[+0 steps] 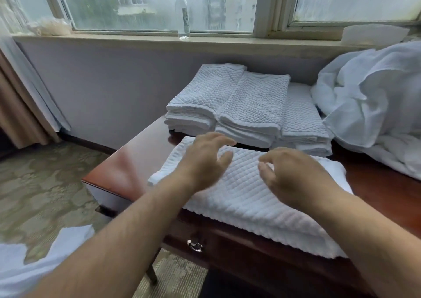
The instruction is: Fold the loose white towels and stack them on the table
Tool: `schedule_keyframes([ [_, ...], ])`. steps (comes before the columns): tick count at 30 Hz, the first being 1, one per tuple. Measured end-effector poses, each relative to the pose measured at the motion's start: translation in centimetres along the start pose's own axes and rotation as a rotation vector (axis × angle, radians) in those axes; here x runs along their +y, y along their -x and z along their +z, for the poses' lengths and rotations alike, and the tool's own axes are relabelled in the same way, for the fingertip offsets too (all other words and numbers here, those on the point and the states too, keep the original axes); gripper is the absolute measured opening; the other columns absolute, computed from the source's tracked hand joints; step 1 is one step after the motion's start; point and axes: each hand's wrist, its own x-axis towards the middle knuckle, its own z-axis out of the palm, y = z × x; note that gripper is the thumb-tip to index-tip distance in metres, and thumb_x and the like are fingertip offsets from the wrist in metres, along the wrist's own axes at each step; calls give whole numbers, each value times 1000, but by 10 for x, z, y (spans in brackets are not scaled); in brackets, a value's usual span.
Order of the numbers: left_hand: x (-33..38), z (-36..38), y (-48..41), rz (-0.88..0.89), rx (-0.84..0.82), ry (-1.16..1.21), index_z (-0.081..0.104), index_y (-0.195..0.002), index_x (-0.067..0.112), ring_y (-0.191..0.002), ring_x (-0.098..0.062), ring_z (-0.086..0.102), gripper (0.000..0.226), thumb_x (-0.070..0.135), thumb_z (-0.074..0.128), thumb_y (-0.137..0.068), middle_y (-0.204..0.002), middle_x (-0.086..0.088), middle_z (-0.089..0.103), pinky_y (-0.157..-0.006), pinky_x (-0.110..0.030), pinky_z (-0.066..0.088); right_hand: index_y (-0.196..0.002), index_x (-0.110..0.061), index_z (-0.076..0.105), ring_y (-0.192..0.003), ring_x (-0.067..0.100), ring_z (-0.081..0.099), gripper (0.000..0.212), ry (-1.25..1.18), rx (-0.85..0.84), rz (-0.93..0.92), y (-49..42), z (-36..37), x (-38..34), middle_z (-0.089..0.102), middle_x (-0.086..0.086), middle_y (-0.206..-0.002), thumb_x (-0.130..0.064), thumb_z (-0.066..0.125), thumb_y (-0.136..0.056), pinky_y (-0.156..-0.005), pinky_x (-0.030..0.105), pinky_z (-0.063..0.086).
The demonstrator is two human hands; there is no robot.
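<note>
The white bumpy cloth towel [246,197] is judged to be soft, floppy and light, so it can be bent easily and cannot be broken. It is not thought to be slippery, because something to catch on is given to the fingers by the bumps. It is best taken by its two short ends or its corners, with the layers pinched together so that the fold is not lost. It is folded into a long, thick shape, and little squares are pressed all over it. It is laid on the near part of the dark red-brown wooden table [127,161], and its near edge seems to hang a little over the front.

The left hand [202,161] is held over the towel's far left part, with its fingers spread apart and a bit blurred. The right hand [293,174] is held over the middle, with its fingers loosely bent and apart. Nothing is gripped by either hand. Whether the towel is touched by the fingertips cannot be told.

Just behind the towel, three stacks of folded white towels [250,99] are set side by side. To the right, a big heap of loose white cloth [369,97] is piled. Further back, a clear plastic bottle [182,15] is stood on the pale windowsill [114,39].
</note>
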Motion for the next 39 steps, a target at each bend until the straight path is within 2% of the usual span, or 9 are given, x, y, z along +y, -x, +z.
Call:
schedule_keyframes([
  [8, 5, 43, 0, 11, -294, -314, 16, -158, 45, -155, -11, -1, 64, 69, 19, -98, -169, 9, 4, -126, -43, 2, -162, -24, 8, -157, 21, 1, 77, 61, -196, 108, 14, 38, 37, 4, 3, -170, -66, 11, -99, -127, 41, 3],
  [13, 12, 47, 6, -43, -321, -371, 8, -158, 45, -155, -13, -3, 65, 68, 14, -98, -169, 9, -1, -125, -44, 1, -151, -23, 42, -151, 21, 27, 57, -21, -110, 24, 18, 29, 46, 37, 1, -161, -51, 27, -104, -122, 36, 17],
  [15, 18, 51, 11, -88, -315, -377, 5, -158, 44, -155, -14, -4, 65, 68, 12, -98, -169, 9, -2, -125, -44, -1, -102, -23, 68, -117, 20, 57, 33, 3, 61, -21, 27, 22, 53, 66, -7, -113, -37, 38, -100, -104, 34, 37],
  [17, 25, 57, 18, -132, -280, -384, 5, -158, 44, -156, -16, -3, 66, 68, 12, -98, -170, 8, -2, -125, -46, 0, -73, -23, 56, -92, 18, 58, 25, 72, 204, 46, 41, 16, 60, 58, -10, -81, -33, 45, -93, -87, 36, 40],
  [19, 31, 62, 24, -166, -224, -383, 6, -158, 43, -156, -17, -2, 66, 67, 11, -97, -170, 7, 1, -125, -48, 1, -84, -23, 66, -103, 25, 57, 18, 52, 294, 199, 53, 18, 70, 63, -5, -97, -34, 52, -90, -85, 40, 42],
  [23, 40, 65, 29, -208, -191, -360, 7, -159, 41, -156, -18, -3, 65, 64, 12, -98, -170, 5, 1, -125, -50, 0, -147, -16, 49, -135, 31, 44, 62, -491, 321, 609, 72, 16, 87, 48, 12, -149, -35, 66, -90, -110, 40, 36],
  [28, 54, 63, 35, -259, -199, -357, 6, -160, 38, -156, -21, -4, 65, 61, 13, -100, -170, 3, -2, -125, -51, -1, -121, 1, 62, -96, 30, 72, 50, -1353, 439, 830, 95, 0, 98, 74, 16, -102, -39, 67, -92, -92, 46, 52],
  [31, 60, 64, 41, -297, -195, -355, 5, -161, 36, -156, -23, -5, 64, 58, 13, -101, -170, 2, -3, -124, -52, 0, -130, 4, 59, -101, 39, 72, 69, -1918, 312, 760, 112, 1, 92, 67, 34, -112, -54, 63, -92, -96, 51, 54],
  [39, 72, 67, 55, -351, -177, -326, 2, -161, 31, -155, -25, -9, 64, 52, 10, -102, -170, -2, -6, -123, -55, -4, -124, -19, 62, -98, 30, 75, 63, -1848, 45, 663, 106, 29, 31, 77, 11, -110, -64, 72, -80, -84, 45, 61],
])
